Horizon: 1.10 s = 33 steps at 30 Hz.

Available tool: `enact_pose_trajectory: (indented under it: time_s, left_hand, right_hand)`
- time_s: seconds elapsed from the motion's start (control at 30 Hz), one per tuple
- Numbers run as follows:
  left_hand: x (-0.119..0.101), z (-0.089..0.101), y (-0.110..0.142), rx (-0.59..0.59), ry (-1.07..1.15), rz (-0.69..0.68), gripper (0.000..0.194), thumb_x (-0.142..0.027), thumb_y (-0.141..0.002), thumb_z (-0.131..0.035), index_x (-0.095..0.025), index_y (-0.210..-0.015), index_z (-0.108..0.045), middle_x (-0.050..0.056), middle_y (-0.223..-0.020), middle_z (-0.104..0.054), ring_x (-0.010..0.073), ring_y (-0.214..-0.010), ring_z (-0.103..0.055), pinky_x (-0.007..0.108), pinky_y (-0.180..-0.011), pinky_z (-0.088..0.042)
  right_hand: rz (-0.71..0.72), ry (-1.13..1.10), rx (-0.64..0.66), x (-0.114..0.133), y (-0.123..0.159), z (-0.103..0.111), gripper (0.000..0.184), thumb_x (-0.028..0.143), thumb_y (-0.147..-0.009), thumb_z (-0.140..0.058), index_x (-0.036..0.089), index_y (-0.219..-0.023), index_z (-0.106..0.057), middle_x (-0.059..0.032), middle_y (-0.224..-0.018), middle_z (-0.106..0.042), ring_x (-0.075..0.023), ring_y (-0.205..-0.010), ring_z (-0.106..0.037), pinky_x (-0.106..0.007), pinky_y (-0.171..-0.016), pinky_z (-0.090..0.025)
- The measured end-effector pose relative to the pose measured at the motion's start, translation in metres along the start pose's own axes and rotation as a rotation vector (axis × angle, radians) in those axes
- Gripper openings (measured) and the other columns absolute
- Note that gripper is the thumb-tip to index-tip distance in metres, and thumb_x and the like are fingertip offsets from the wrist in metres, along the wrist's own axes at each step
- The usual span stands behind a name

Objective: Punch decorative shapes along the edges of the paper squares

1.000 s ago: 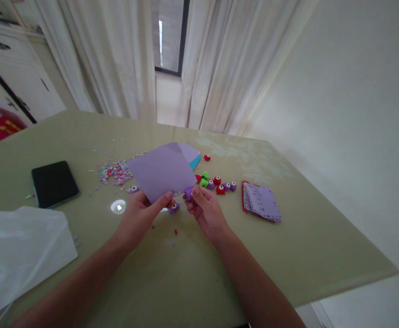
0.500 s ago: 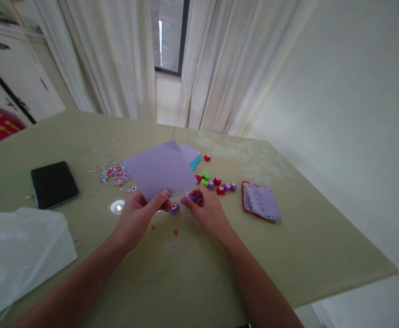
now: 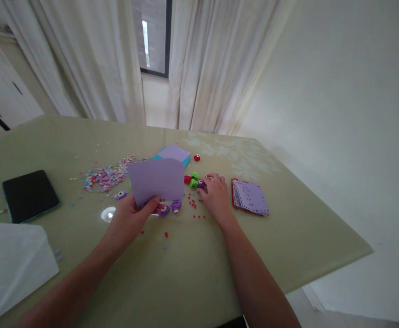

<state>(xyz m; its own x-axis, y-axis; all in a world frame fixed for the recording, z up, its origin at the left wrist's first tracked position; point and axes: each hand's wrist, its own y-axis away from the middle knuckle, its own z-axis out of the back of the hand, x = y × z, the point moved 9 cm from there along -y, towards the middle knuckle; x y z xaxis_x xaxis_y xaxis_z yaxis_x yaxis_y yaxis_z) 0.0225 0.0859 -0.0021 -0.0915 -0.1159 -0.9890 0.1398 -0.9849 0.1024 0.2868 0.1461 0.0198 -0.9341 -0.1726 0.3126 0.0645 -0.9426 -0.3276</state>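
My left hand [image 3: 133, 214] pinches a sheet of purple paper [image 3: 158, 180] at its lower edge, thumb in front, the sheet tilted up off the table. Just right of those fingertips are two small purple pieces with googly eyes [image 3: 176, 206], one partly behind the fingers. Over a cluster of similar pieces, my right hand [image 3: 216, 196] reaches with fingers apart and bent downward. A purple eyed piece [image 3: 201, 184] lies by its thumb and forefinger, beside green pieces [image 3: 194, 183] and a red one [image 3: 187, 179]. Part of the cluster is hidden under this hand.
Colourful confetti bits [image 3: 107, 177] spread at the left, with another purple eyed piece [image 3: 120, 195]. Purple and blue paper [image 3: 175, 152] lies behind the sheet. Also on the table are a small booklet [image 3: 251, 197], a black tablet [image 3: 30, 196], a white bag [image 3: 15, 259] and red dots [image 3: 194, 205].
My right hand has let go of a purple eyed piece, now on the table, and moved right to the cluster. The purple sheet has tipped more upright. The camera view has shifted right.
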Motion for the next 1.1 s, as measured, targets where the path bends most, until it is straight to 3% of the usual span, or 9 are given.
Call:
enact_pose_trajectory:
  time_s: [0.13,0.2,0.27,0.37,0.47,0.63,0.77,1.1]
  left_hand:
    - [0.003,0.001,0.000,-0.012,0.057,0.045,0.043,-0.058,-0.071,-0.089,-0.021,-0.089,-0.075,0.007,-0.077,-0.085,0.0306,-0.076,-0.084,0.038,-0.072,-0.066]
    - [0.003,0.003,0.000,-0.031,0.095,0.046,0.042,-0.056,-0.073,-0.089,-0.020,-0.090,-0.075,0.007,-0.079,-0.085,0.0293,-0.076,-0.084,0.038,-0.074,-0.067]
    - [0.003,0.006,0.000,-0.052,0.132,0.034,0.041,-0.053,-0.076,-0.089,-0.019,-0.094,-0.076,0.006,-0.081,-0.086,0.0282,-0.077,-0.085,0.038,-0.076,-0.069]
    - [0.001,0.008,0.002,-0.084,0.161,0.006,0.039,-0.051,-0.078,-0.089,-0.018,-0.095,-0.076,0.006,-0.082,-0.086,0.0279,-0.078,-0.085,0.040,-0.079,-0.070]
    - [-0.002,0.009,0.002,-0.098,0.180,-0.024,0.038,-0.052,-0.079,-0.089,-0.018,-0.092,-0.075,0.007,-0.082,-0.086,0.0281,-0.078,-0.085,0.040,-0.078,-0.071]
    - [-0.002,0.009,0.003,-0.105,0.183,-0.028,0.037,-0.051,-0.079,-0.090,-0.019,-0.093,-0.077,0.006,-0.082,-0.086,0.0271,-0.077,-0.084,0.037,-0.075,-0.070]
    - [-0.006,0.010,0.004,-0.096,0.160,-0.050,0.037,-0.053,-0.080,-0.088,-0.020,-0.092,-0.078,0.006,-0.081,-0.086,0.0261,-0.075,-0.083,0.035,-0.072,-0.068]
    - [-0.015,0.005,0.007,-0.062,0.044,-0.111,0.033,-0.054,-0.079,-0.085,-0.022,-0.084,-0.079,0.006,-0.078,-0.085,0.0288,-0.071,-0.082,0.034,-0.064,-0.063]
  right_hand:
    - [-0.020,-0.032,-0.059,-0.002,-0.002,0.005,0.011,0.021,-0.093,-0.079,0.020,-0.105,-0.076,-0.0156,-0.124,-0.073,-0.0360,-0.120,-0.061,-0.050,-0.106,-0.048]
    - [-0.070,-0.238,-0.142,-0.002,0.001,0.014,0.012,0.024,-0.093,-0.078,0.021,-0.102,-0.070,-0.0125,-0.112,-0.074,-0.0313,-0.108,-0.065,-0.046,-0.098,-0.051]
    - [-0.125,-0.606,-0.156,0.001,0.006,0.014,0.021,0.031,-0.092,-0.080,0.023,-0.103,-0.064,-0.0062,-0.100,-0.073,-0.0242,-0.088,-0.067,-0.039,-0.083,-0.054]
    - [-0.179,-1.173,0.015,0.024,0.016,-0.002,0.041,0.038,-0.080,-0.091,0.025,-0.101,-0.059,0.0005,-0.097,-0.070,-0.0169,-0.076,-0.065,-0.031,-0.070,-0.053]
    - [-0.232,-1.430,0.245,0.056,0.030,-0.019,0.049,0.032,-0.070,-0.099,0.025,-0.102,-0.063,0.0017,-0.102,-0.070,-0.0159,-0.084,-0.070,-0.029,-0.077,-0.055]
    - [-0.288,-1.549,0.396,0.079,0.043,-0.029,0.049,0.032,-0.068,-0.102,0.023,-0.100,-0.067,0.0007,-0.102,-0.073,-0.0144,-0.080,-0.069,-0.025,-0.068,-0.052]
    - [-0.282,-1.551,0.438,0.084,0.046,-0.032,0.046,0.035,-0.071,-0.102,0.022,-0.101,-0.070,0.0003,-0.102,-0.072,-0.0130,-0.078,-0.068,-0.027,-0.072,-0.056]
    - [-0.313,-1.606,0.424,0.084,0.047,-0.041,0.081,0.024,-0.054,-0.108,0.026,-0.123,-0.066,-0.0013,-0.108,-0.076,-0.0187,-0.089,-0.076,-0.033,-0.084,-0.064]
